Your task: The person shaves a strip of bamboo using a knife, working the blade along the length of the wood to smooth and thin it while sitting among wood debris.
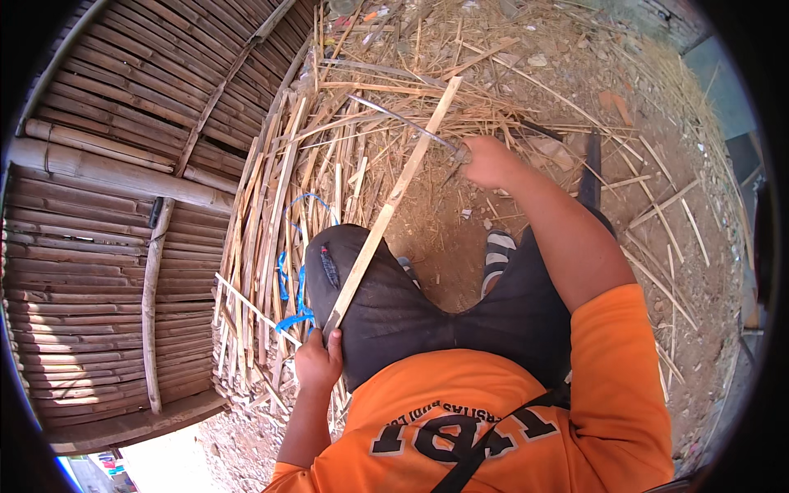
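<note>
My left hand [319, 361] is closed round the lower end of a long, pale bamboo strip [385, 215]. The strip slants up and away across my left thigh, its far end in front of me. My right hand [491, 162] is closed on the handle end of a long, thin-bladed knife [390, 114], and most of the handle is hidden in the fist. Pointing left, the blade crosses the strip near its upper part. Whether it cuts into the wood or only rests against it, I cannot tell.
Many split bamboo strips [267, 218] lie piled on my left, with blue plastic strapping [296, 317] near my knee. A slatted bamboo wall [99, 312] stands beyond them. Shavings [394, 160] and loose strips [670, 246] litter the dirt floor. A dark post-like piece [590, 168] is by my right knee.
</note>
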{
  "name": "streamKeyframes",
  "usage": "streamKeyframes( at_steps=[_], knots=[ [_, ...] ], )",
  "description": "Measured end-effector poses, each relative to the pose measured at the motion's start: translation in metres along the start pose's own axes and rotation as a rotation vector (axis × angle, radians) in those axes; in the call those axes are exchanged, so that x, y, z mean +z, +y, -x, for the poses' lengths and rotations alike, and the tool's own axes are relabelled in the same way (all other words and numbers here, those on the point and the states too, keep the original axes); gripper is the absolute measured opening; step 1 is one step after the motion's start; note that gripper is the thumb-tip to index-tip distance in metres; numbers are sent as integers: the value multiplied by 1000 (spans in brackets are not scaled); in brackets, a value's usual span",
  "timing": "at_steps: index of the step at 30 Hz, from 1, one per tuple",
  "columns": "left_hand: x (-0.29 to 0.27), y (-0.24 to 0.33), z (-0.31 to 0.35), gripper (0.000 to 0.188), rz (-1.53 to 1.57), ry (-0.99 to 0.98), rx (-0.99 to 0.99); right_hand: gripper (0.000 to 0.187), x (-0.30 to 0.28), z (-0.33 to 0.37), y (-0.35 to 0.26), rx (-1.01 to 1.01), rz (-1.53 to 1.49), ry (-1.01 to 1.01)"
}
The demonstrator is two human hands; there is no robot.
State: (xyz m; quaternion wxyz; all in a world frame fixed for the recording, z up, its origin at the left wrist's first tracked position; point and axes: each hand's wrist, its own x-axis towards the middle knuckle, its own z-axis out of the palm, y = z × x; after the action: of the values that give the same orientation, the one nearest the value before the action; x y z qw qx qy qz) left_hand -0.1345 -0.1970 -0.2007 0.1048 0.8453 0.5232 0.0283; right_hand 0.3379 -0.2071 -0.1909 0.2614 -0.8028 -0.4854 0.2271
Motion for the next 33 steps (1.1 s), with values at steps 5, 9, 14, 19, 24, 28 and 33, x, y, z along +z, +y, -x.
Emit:
streamKeyframes(
  at_steps=[5, 9, 14, 19, 24, 28, 33],
  knots=[
    [-2, -7, 6, 51, 36, -18, 34, 28, 33, 46, -66, -377, 280, -287],
    [16, -22, -1, 53, 149, -19, 59, 27, 37, 24, -26, -245, 79, -309],
    [-28, -7, -16, 55, -89, -58, 52, 26, 27, -5, 28, -51, 282, -192],
    [-20, -11, 1, 57, 75, -138, -15, 29, 30, 54, -61, -336, 296, -237],
    [1, -6, 2, 56, 151, -77, 10, 30, 14, 24, -19, -79, 44, -298],
    [-12, -3, -8, 57, 161, -116, -2, 27, 15, 7, -1, -99, -54, -110],
    [-20, -6, -1, 61, 350, -238, -86, 26, 55, 57, -68, -483, 233, -349]
  ],
)
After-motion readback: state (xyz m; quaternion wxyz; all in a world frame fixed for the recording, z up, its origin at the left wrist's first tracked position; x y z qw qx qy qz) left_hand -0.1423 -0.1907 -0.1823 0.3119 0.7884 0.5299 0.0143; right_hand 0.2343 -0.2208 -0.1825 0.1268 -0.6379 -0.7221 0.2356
